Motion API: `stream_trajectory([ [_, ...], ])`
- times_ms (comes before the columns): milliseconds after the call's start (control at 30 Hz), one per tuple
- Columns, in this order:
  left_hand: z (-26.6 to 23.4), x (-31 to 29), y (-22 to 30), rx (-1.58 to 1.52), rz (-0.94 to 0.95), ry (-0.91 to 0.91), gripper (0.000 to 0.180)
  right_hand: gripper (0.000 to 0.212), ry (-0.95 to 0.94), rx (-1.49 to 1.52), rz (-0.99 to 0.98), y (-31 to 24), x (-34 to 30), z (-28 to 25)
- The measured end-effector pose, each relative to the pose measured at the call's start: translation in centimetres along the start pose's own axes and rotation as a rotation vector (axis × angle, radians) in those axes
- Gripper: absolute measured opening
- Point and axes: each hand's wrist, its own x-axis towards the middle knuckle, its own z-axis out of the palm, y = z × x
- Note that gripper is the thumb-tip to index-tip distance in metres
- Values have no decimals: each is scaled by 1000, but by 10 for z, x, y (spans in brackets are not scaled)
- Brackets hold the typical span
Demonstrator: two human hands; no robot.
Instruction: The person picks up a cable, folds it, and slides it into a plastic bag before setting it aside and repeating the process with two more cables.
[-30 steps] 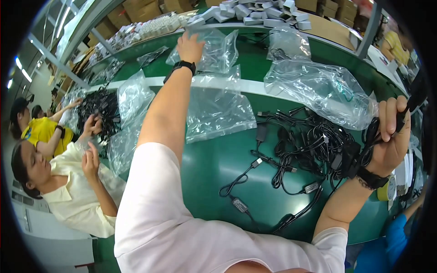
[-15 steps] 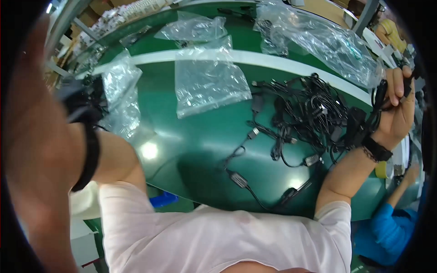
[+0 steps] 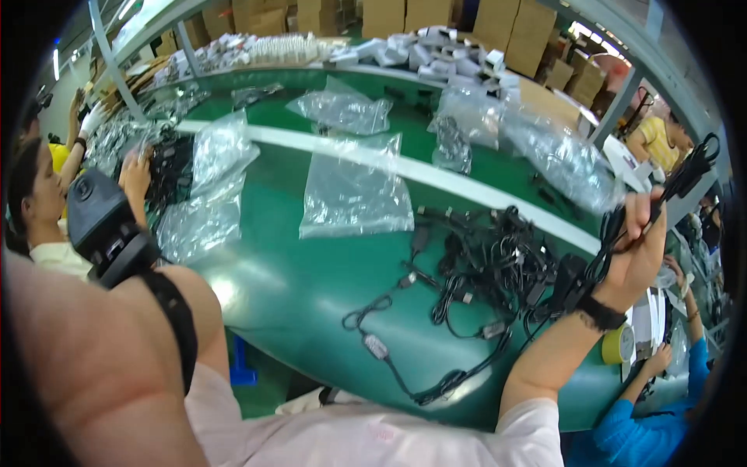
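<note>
My right hand [image 3: 636, 241], with a black band on its wrist, is raised at the right side of the table. Its fingers are closed around a bundle of black cable [image 3: 691, 173], which sticks out above the hand and hangs in loops below it. My left forearm [image 3: 85, 366] looms very close at the lower left, and its hand is out of the picture. A black strap with a black device [image 3: 105, 222] is around that arm. A tangled heap of black cables [image 3: 506, 265] lies on the green table [image 3: 288, 303], left of my right hand. One cable with an inline box [image 3: 375, 346] trails toward me.
Clear plastic bags [image 3: 358, 194] lie across the table, and a white strip [image 3: 436, 173] crosses it. A roll of yellow tape [image 3: 617, 345] is at the right. Small white boxes [image 3: 436, 54] are heaped at the back. Co-workers sit left and right, one in blue [image 3: 646, 420].
The view has tilted up, showing more of the back of the room. My right hand still grips the cable bundle, now standing higher above it. My left arm has shifted near the camera.
</note>
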Motion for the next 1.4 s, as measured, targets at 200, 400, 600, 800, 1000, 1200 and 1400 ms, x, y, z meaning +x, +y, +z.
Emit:
stream_trajectory([
  [200, 12, -8, -27, 327, 73, 115, 31, 21, -150, 98, 61, 20, 12, 16],
  [400, 55, -96, -108, 268, -972, 375, 28, 19, -288, 87, 212, 51, 3, 23],
  [600, 46, -123, -125, -1086, -1674, 582, 34, 19, -337, 123, 310, 72, -5, 32],
  [800, 46, -160, -128, -428, -1529, 778, 27, 14, -272, -313, 499, 112, -11, 42],
  [1000, 41, -150, -129, 439, -1104, 436, 39, 13, -449, -654, 515, 106, -41, 84],
  [1200, 46, -142, -128, 418, -1097, 338, 41, 16, -474, -912, 556, 132, -46, 84],
  [1400, 47, -152, -127, 632, -926, 159, 36, 14, -493, -1226, 33, 136, -45, 70],
])
